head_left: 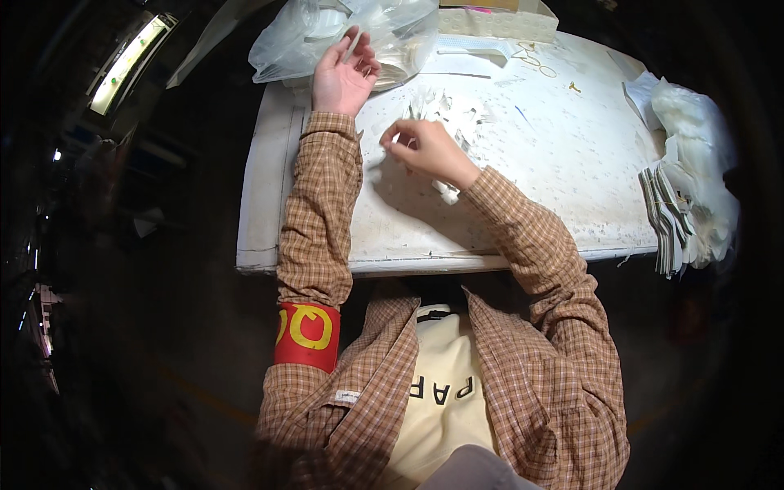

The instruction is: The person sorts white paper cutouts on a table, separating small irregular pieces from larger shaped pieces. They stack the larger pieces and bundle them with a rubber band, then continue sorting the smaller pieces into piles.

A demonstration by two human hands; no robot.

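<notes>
My left hand (347, 80) is raised palm up at the table's far left, in front of a clear plastic bag (286, 49). Its fingers are half curled and apart, and I see nothing held in them. Over the middle left of the white table (572, 155), my right hand (433, 153) is closed, with thumb and forefinger brought together. Whatever they may pinch is too small to make out. A pile of torn white scraps (465, 114) lies just beyond the right hand. Below its wrist is a small crumpled white piece (447, 193).
Stacked white strips (665, 220) and a cloudy plastic bag (698, 155) sit at the right edge. A pale box (498, 24), a blue-white flat piece (474, 47), and yellowish bands (535, 61) lie at the back. The table's front edge runs beneath my forearms.
</notes>
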